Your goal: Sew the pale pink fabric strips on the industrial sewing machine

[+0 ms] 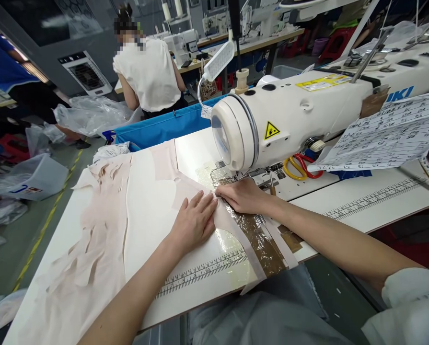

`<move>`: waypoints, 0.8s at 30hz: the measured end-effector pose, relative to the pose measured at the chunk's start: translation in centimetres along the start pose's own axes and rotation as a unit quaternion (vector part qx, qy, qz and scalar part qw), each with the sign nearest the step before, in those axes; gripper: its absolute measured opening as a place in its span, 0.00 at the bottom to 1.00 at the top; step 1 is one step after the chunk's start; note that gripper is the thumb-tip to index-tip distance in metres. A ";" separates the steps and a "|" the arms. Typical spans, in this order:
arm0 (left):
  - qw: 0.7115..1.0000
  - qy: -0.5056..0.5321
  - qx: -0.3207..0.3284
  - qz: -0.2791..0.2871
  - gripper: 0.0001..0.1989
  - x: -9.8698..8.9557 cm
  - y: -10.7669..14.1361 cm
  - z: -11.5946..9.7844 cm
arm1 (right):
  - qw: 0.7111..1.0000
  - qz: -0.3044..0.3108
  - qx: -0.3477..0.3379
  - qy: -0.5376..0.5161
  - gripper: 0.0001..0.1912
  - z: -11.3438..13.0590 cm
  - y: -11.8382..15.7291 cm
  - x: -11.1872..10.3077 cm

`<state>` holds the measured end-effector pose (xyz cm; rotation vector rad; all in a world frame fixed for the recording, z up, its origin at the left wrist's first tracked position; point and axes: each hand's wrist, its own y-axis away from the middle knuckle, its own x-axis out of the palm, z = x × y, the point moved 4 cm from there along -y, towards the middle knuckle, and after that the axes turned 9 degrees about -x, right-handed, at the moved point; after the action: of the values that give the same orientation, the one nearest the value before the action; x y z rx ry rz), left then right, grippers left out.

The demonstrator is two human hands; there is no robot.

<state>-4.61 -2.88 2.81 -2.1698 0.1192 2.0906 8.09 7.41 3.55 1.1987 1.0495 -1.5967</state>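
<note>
My left hand lies flat, fingers stretched out, on a pale pink fabric piece beside the sewing machine. Close by on its right, my right hand is closed, its fingertips pinching the fabric's edge just in front of the machine head. Under the head, the needle and presser foot are mostly hidden by the hand and the machine. A narrow pale strip runs toward the table's front edge over brown, tape-covered plate. More pale pink cut pieces lie layered at the left.
Red-and-yellow-handled scissors lie behind my right forearm. A handwritten paper sheet hangs over the table's right side. Printed rulers run along the table. Behind it are a blue cloth bin and a seated person.
</note>
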 end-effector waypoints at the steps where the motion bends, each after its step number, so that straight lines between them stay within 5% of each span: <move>1: 1.000 -0.001 0.001 0.001 0.23 0.0 0.0 0.0 | 1.000 0.002 -0.004 0.003 0.11 0.1 -0.1 0.0; 16: 1.000 0.007 -0.009 0.026 0.24 0.4 0.1 0.3 | 0.995 0.056 0.008 0.079 0.12 0.6 1.0 -0.5; 24: 0.994 0.101 0.007 -0.035 0.18 -0.7 -1.5 2.4 | 0.997 0.014 0.022 0.067 0.13 1.0 2.6 -1.6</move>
<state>-6.84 -1.05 3.47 -2.3353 0.0749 1.8251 10.56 5.93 4.97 1.3597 1.0813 -1.5439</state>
